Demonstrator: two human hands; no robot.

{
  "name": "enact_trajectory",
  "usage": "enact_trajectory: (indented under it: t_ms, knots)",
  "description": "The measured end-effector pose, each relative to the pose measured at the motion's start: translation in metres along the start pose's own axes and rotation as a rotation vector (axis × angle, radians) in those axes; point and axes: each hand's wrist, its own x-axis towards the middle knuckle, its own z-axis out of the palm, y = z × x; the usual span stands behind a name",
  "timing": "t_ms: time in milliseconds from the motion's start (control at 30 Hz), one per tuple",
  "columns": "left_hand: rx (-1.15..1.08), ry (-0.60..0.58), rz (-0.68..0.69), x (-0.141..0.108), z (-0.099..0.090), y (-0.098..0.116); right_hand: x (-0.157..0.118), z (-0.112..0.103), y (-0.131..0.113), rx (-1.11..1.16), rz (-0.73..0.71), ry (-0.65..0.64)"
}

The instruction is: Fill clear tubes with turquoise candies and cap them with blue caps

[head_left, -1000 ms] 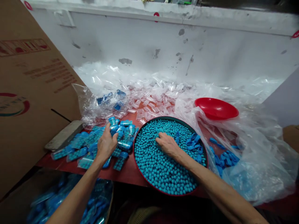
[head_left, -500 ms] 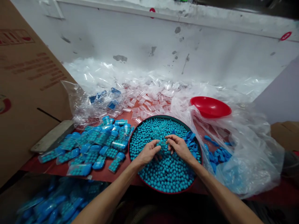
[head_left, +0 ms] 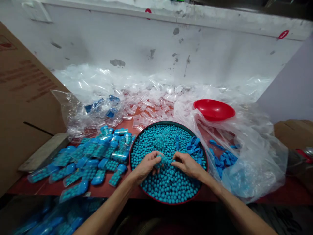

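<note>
A round tub filled with small blue beads stands before me, and both hands are over it. My left hand is closed around a small clear container with blue beads showing in it. Just to its right, my right hand has thumb and fingertips pressed together; what they pinch is too small to make out. Several blue plastic strap-like pieces lie on the beads at the tub's right. Filled clear containers with blue caps are heaped left of the tub.
Behind the tub lie many clear empty containers. A red bowl rests on plastic sheeting at right, near more blue pieces. A cardboard box and a grey slab border the left. More filled containers lie below the table edge.
The view has shifted a little to the right. My hands have moved slightly lower over the tub, and the right fingers have drawn together beside the container.
</note>
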Motion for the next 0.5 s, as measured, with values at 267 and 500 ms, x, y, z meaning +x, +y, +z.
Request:
enact_trajectory:
  t_ms: [267,500]
  knots:
    - [0.013,0.095,0.036,0.006,0.007,-0.003,0.049,-0.035,0.015,-0.251,0.333,0.259]
    - [0.082,0.150,0.060,0.007,0.014,-0.002,0.064,-0.014,0.029,-0.086,0.238,0.266]
